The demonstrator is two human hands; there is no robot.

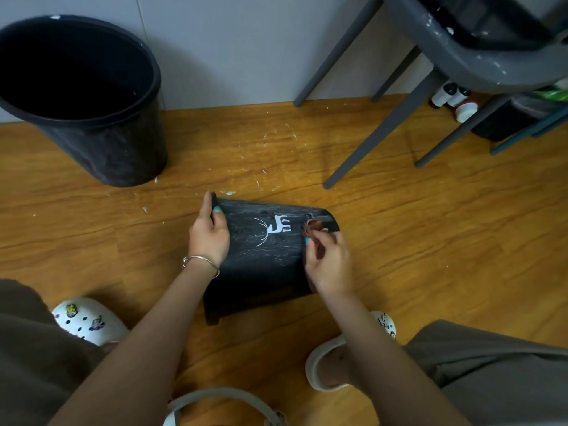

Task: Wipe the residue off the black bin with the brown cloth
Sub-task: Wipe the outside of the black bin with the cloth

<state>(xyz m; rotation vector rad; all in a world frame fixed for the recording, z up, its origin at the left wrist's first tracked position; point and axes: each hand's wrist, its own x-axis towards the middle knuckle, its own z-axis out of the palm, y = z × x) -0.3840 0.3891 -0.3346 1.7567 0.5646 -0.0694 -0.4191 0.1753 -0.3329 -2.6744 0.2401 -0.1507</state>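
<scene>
A small black bin [264, 259] with a white deer print lies on its side on the wooden floor, its wall streaked with whitish residue. My left hand [209, 235] grips its rim at the left, thumb on the outer wall. My right hand [329, 259] pinches a crumpled brown cloth [313, 226] against the bin's wall near its right end. Most of the cloth is hidden in my fingers.
A larger black bucket [101, 142] stands at the upper left against the wall. A grey chair [430, 66] stands at the upper right, with bottles and a dark box under it. White flecks dot the floor [430, 241]. My feet in white clogs flank the bin.
</scene>
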